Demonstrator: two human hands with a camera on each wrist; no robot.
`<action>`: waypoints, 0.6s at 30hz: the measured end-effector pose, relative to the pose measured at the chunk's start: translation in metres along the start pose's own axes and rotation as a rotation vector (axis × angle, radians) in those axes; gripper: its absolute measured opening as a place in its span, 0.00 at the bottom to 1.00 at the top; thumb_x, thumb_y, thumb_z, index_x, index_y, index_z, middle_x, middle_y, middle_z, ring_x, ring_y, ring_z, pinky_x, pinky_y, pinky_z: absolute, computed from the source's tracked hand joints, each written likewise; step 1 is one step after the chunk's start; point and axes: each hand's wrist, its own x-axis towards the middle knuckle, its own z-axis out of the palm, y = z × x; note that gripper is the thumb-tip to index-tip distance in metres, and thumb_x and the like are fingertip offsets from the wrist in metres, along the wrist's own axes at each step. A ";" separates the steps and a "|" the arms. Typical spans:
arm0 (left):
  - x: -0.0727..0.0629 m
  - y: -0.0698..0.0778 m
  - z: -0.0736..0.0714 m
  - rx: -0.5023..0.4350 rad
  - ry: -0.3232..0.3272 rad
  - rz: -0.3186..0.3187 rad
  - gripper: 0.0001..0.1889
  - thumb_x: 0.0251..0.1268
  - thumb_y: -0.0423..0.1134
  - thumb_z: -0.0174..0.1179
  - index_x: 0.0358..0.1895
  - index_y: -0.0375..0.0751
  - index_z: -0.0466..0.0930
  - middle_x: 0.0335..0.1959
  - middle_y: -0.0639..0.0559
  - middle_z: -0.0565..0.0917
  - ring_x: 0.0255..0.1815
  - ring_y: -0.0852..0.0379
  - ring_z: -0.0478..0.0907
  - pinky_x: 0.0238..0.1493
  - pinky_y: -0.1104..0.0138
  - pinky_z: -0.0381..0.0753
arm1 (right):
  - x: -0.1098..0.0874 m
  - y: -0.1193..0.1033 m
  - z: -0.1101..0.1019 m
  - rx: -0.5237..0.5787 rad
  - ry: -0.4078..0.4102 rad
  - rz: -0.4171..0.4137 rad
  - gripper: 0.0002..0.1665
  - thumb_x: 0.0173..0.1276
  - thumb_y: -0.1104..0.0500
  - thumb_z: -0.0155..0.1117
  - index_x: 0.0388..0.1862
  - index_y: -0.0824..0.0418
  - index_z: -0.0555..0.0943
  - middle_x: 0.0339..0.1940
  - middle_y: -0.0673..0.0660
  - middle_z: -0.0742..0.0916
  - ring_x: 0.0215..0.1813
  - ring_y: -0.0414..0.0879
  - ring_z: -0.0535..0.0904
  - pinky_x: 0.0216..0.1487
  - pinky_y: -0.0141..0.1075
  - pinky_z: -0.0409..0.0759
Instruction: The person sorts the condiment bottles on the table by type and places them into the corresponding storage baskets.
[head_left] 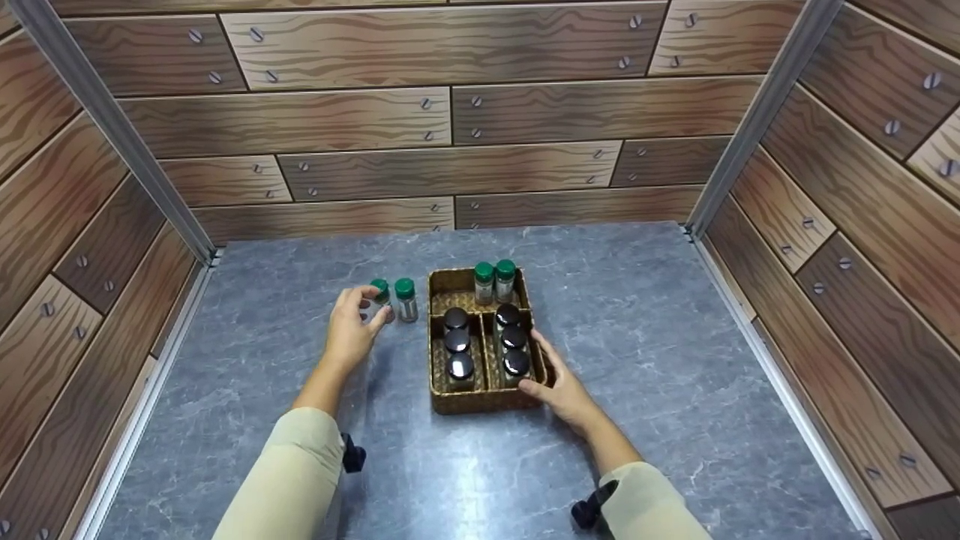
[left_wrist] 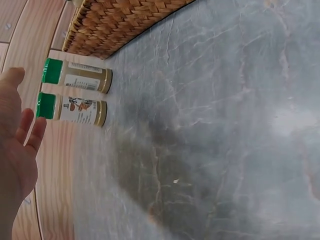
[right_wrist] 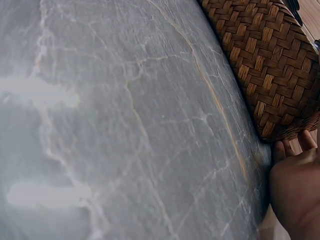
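right hand (head_left: pixel 559 386) fingers relaxed, resting on wicker tray (head_left: pixel 480 399) near corner; wrist view shows only weave | left hand (left_wrist: pixel 17 150) open wide just short of two green-capped jars (head_left: pixel 395 298) left of tray; head view hides gap

Four small clear glass spice jars with green caps stood in view: two (head_left: pixel 406 298) on the grey marbled table (head_left: pixel 645 360) at nine o'clock of the woven brown wicker basket (head_left: pixel 480 401), two (head_left: pixel 495 280) in its twelve o'clock compartment. Six black-lidded jars (head_left: pixel 459 341) filled the two near compartments, three in each. There was one basket with three compartments, and two hands.
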 end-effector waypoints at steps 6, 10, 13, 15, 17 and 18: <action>0.012 -0.001 0.000 0.040 -0.005 -0.066 0.23 0.77 0.38 0.68 0.68 0.32 0.77 0.67 0.33 0.77 0.67 0.33 0.79 0.67 0.45 0.83 | -0.002 -0.001 -0.002 -0.007 -0.002 0.003 0.61 0.66 0.51 0.82 0.91 0.39 0.56 0.93 0.60 0.57 0.92 0.67 0.47 0.88 0.72 0.38; 0.017 -0.002 0.002 0.048 -0.056 -0.107 0.31 0.79 0.41 0.67 0.78 0.36 0.70 0.76 0.34 0.72 0.73 0.33 0.76 0.71 0.44 0.81 | -0.002 -0.001 -0.002 -0.005 -0.004 0.000 0.61 0.66 0.51 0.82 0.91 0.39 0.56 0.93 0.59 0.57 0.92 0.66 0.47 0.88 0.71 0.39; 0.020 -0.003 0.004 0.063 -0.105 -0.131 0.35 0.80 0.43 0.65 0.83 0.41 0.64 0.83 0.35 0.66 0.78 0.33 0.72 0.77 0.42 0.75 | -0.001 0.000 -0.002 0.001 -0.008 -0.012 0.61 0.66 0.52 0.82 0.91 0.41 0.57 0.93 0.59 0.58 0.92 0.65 0.48 0.89 0.68 0.40; 0.022 -0.004 0.006 0.077 -0.134 -0.145 0.36 0.81 0.43 0.64 0.85 0.42 0.62 0.86 0.35 0.62 0.82 0.33 0.68 0.82 0.41 0.70 | -0.001 0.000 -0.001 0.005 -0.008 -0.015 0.61 0.66 0.52 0.82 0.91 0.42 0.57 0.92 0.59 0.58 0.92 0.65 0.48 0.90 0.68 0.40; 0.023 -0.005 0.008 0.089 -0.146 -0.150 0.36 0.81 0.43 0.64 0.86 0.42 0.61 0.86 0.35 0.61 0.85 0.33 0.65 0.85 0.41 0.65 | -0.001 0.000 -0.001 -0.003 -0.003 -0.012 0.61 0.66 0.52 0.82 0.91 0.41 0.57 0.93 0.59 0.58 0.92 0.65 0.48 0.89 0.69 0.40; 0.024 -0.006 0.009 0.096 -0.150 -0.152 0.36 0.81 0.43 0.63 0.86 0.42 0.61 0.86 0.35 0.60 0.85 0.33 0.63 0.86 0.41 0.64 | -0.001 0.000 -0.001 -0.006 -0.003 -0.011 0.61 0.66 0.51 0.82 0.91 0.41 0.57 0.93 0.59 0.58 0.92 0.65 0.48 0.89 0.69 0.40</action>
